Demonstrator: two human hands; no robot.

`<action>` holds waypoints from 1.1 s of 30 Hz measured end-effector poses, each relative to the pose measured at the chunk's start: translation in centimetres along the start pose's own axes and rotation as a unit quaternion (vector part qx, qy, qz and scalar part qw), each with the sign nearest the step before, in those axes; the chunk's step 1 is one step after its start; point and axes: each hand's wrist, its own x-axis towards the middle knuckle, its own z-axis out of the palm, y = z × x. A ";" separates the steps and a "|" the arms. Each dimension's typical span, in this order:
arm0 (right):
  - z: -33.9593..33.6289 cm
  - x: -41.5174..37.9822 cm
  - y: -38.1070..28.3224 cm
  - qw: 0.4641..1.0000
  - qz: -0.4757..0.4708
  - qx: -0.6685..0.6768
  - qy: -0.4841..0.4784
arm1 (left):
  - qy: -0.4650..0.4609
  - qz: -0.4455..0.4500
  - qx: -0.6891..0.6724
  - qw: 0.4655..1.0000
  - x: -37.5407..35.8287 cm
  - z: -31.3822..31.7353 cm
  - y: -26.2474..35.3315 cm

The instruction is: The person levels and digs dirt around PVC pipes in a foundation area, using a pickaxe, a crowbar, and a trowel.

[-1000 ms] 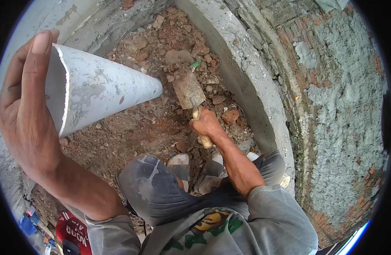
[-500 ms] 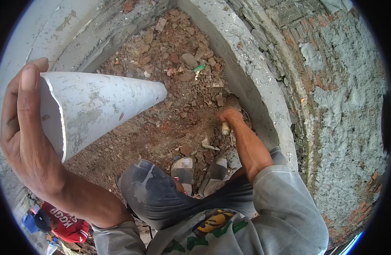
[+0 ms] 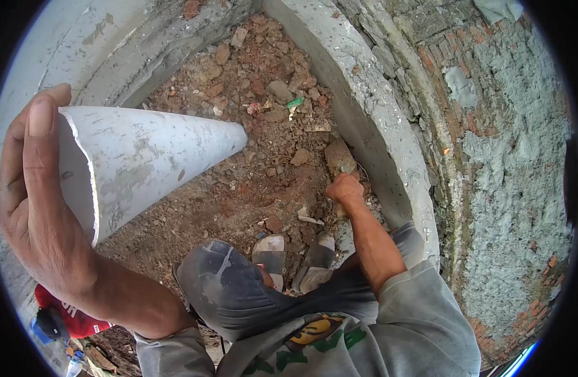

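Observation:
My left hand (image 3: 47, 201) is wrapped around the broken, jagged upper rim of a wide grey-white plastic pipe (image 3: 144, 157), which stands with its far end on the soil. In a closed grip, my right hand (image 3: 345, 187) holds a trowel (image 3: 340, 157) low over the ground; its dirt-caked flat blade points away from me. My fist hides most of the handle. Loose reddish soil and rubble (image 3: 251, 182) surround the blade, with a stone (image 3: 300, 157) to its left.
A low concrete wall (image 3: 389, 138) curves along the right, beside a rough brick-and-mortar wall (image 3: 509, 169). Another concrete edge (image 3: 169, 56) bounds the upper left. My feet (image 3: 270, 257) are planted in the dirt. A person in a red top (image 3: 81, 322) is at the lower left.
My right hand has drawn slightly back toward me, turning the trowel so its blade shows more. A stone now lies left of the blade. The pipe and my left hand have barely moved.

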 end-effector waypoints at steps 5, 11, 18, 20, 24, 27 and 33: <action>3.5 5.3 -2.7 0.989 -0.019 0.034 -0.141 | -0.009 0.034 0.018 0.999 0.0 -0.2 -0.1; 8.7 1.3 -4.4 0.984 -0.065 0.106 -0.127 | 0.000 0.055 0.012 0.998 0.4 0.1 -0.7; 6.4 1.6 -5.0 0.963 -0.064 0.216 -0.148 | 0.047 -0.219 -0.130 0.966 1.2 -0.2 2.5; 2.9 -2.1 -5.7 0.954 -0.146 0.233 -0.117 | 0.070 -0.315 -0.151 0.934 1.4 0.4 2.4; -6.0 -5.5 -10.4 0.963 -0.194 0.175 -0.068 | 0.086 -0.349 -0.208 0.910 1.1 0.7 2.7; -5.7 -4.9 -7.8 0.975 -0.179 0.083 -0.099 | 0.068 -0.376 -0.152 0.912 1.2 0.2 2.7; 3.6 1.7 -0.6 0.997 -0.080 -0.008 -0.020 | 0.055 -0.292 -0.191 0.936 0.6 0.3 1.5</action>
